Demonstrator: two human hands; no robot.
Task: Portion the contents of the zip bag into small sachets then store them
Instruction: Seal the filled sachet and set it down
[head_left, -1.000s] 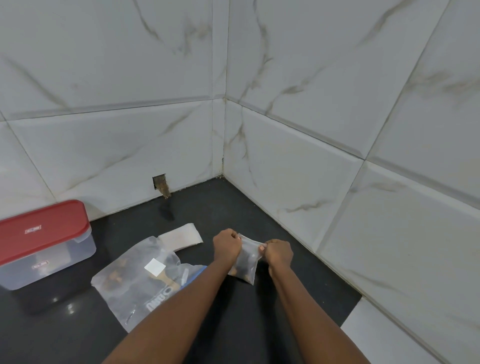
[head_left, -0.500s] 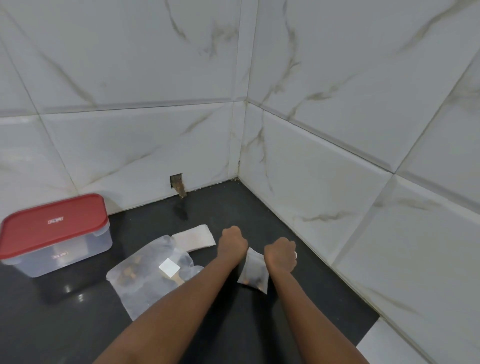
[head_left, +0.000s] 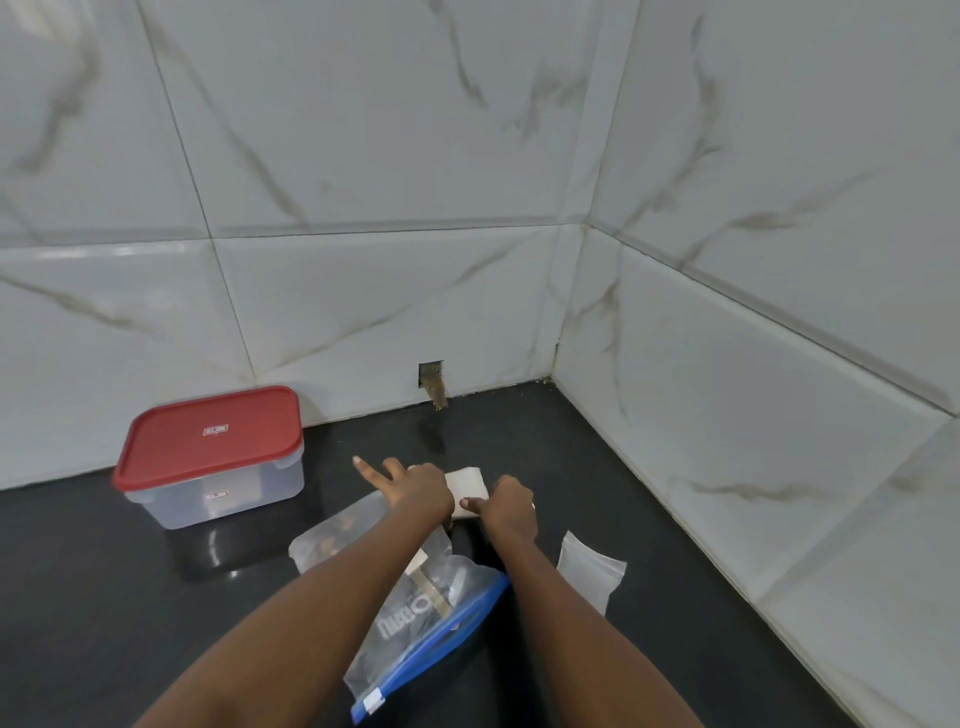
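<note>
The large clear zip bag (head_left: 415, 613) with a blue zip strip lies on the black counter under my forearms, with brown contents inside. A small filled sachet (head_left: 589, 569) lies flat on the counter to the right of my right arm, and no hand touches it. A white stack of empty sachets (head_left: 470, 483) lies beyond the zip bag. My left hand (head_left: 410, 486) rests on the stack's left end with index and middle finger stretched out. My right hand (head_left: 506, 506) has curled fingers and pinches the stack's near edge with the thumb.
A clear plastic container (head_left: 218, 493) with a red lid (head_left: 208, 441) stands shut at the back left against the tiled wall. Tiled walls meet in a corner at the back right. A small hole (head_left: 432, 382) is in the wall at counter level.
Both hands let go of the filled sachet, which now lies on the counter to the right. They moved forward to the stack of empty sachets. The view turned left.
</note>
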